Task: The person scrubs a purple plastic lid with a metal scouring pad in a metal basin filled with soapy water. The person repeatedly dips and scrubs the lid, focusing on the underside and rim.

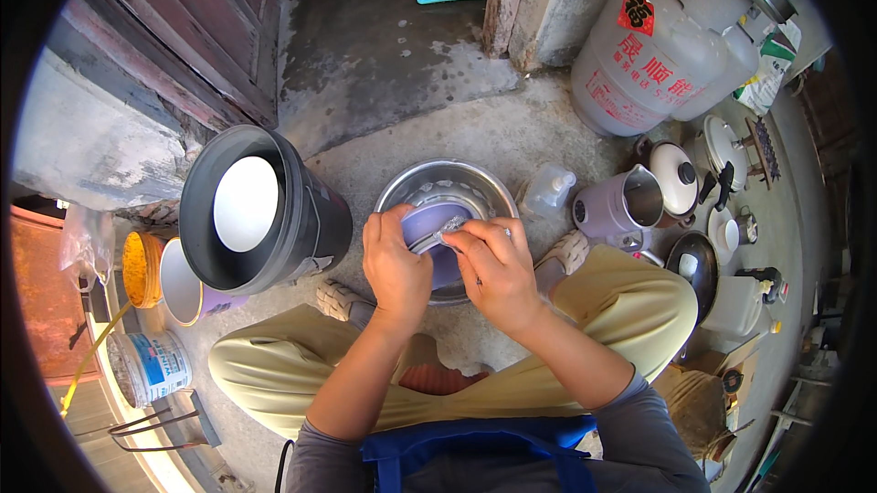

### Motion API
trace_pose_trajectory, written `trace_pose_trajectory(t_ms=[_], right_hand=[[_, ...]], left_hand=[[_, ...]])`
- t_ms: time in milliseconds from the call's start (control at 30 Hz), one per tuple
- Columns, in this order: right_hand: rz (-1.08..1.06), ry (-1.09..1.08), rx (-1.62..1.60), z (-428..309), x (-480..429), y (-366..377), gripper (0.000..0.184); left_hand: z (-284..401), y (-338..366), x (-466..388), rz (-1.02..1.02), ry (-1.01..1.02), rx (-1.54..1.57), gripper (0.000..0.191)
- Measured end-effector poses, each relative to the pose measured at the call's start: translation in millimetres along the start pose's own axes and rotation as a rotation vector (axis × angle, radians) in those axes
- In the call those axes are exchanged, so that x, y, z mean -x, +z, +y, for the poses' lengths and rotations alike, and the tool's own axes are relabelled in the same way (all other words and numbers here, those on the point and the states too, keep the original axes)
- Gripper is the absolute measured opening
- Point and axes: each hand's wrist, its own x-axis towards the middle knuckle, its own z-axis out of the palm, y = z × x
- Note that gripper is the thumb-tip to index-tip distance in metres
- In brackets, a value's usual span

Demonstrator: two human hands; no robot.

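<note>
Over a round stainless-steel basin (449, 171) on the floor, my left hand (396, 274) grips the left edge of a purple vessel (435, 219), perhaps a pot or lid. My right hand (495, 270) pinches a silvery scouring pad (452, 224) between thumb and fingers, pressed on the vessel's rim. Some suds show inside the basin. The vessel's lower part and its exact shape are partly hidden by my hands.
At left stands a dark bucket (329, 219) holding a white round item (245, 204). Right of the basin are a clear pump bottle (546, 190), a purple electric pot (603, 208), a lidded pot (673, 178) and a black pan (695, 263). Gas cylinders (637, 61) stand behind.
</note>
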Motion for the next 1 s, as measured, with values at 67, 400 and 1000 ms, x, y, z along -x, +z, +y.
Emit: trace_pose_trajectory(t_ms=[67, 400, 1000], right_hand=[[-0.025, -0.04, -0.005, -6.6, 2.4, 3.7, 0.037], [0.013, 0.085, 0.072, 16.2, 4.5, 2.8, 0.038], [0.043, 0.151, -0.042, 4.4, -6.4, -3.3, 0.029]], left_hand=[[3.1, 3.9, 3.2, -0.024, 0.041, 0.007, 0.043], [-6.5, -3.0, -6.7, 0.057, 0.034, -0.056, 0.041], [-7.1, -5.6, -0.1, 0.052, 0.229, -0.038, 0.055]])
